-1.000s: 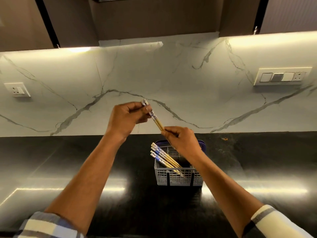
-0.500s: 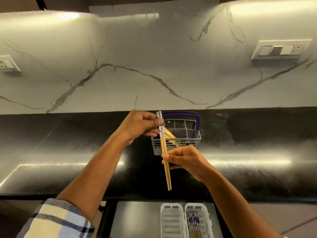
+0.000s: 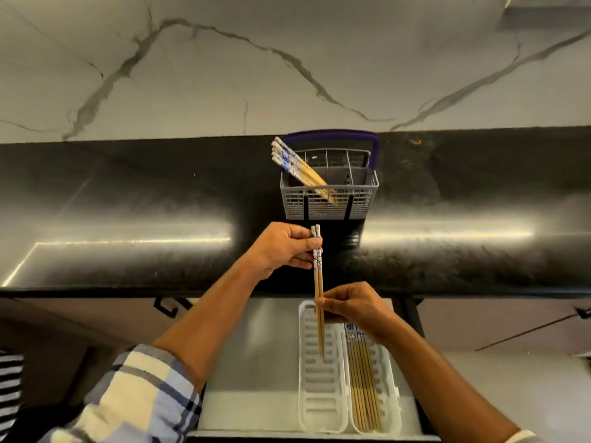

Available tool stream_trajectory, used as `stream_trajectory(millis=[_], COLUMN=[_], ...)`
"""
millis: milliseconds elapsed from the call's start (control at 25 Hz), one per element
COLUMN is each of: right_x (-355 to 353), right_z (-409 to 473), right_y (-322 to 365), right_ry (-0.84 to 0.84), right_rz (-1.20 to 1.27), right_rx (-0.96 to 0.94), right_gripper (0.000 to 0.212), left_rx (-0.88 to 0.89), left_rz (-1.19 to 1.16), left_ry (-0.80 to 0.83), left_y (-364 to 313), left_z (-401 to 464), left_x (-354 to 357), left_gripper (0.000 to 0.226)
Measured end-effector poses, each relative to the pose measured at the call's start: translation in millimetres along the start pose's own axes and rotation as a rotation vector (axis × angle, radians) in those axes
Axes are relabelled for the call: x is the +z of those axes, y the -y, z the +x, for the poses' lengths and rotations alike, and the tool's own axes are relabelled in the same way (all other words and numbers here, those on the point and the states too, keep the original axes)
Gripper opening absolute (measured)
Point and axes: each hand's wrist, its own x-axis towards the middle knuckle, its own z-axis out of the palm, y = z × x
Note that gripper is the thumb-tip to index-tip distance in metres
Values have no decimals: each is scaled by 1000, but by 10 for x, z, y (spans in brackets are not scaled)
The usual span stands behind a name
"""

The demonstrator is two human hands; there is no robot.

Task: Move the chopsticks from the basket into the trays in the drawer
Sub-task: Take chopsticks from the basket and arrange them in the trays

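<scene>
I hold a pair of wooden chopsticks with blue-and-white tops, pointing down over the open drawer. My left hand pinches their patterned tops, and my right hand pinches them lower down. Their tips hang over the left white tray, which holds nothing. The right white tray holds several chopsticks lying lengthwise. On the black counter stands the grey basket with a purple handle; several more chopsticks lean out of its left side.
The open drawer has a bare grey floor left of the trays. The black counter's front edge runs just above it. A marble backsplash rises behind the basket. My plaid sleeve is at the lower left.
My hands have carried the pair of chopsticks from above the basket toward me and down, turning it upright. The view has tilted down, and the drawer with both trays is now in full sight.
</scene>
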Motion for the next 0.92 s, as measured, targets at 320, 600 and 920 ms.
stream_trajectory(millis=[320, 600, 920], right_x=[372, 651, 828], right_z=[-154, -30, 273], right_y=[-1072, -1564, -1632], right_ry=[-105, -198, -267], right_rz=[-34, -71, -355], right_rx=[187, 298, 456], right_gripper=[8, 9, 13], left_rx=[-108, -351, -589], left_rz=[84, 310, 440], left_ry=[65, -1, -78], left_y=[1092, 1622, 2147], left_z=[-213, -265, -263], left_x=[275, 245, 282], left_gripper=[17, 26, 34])
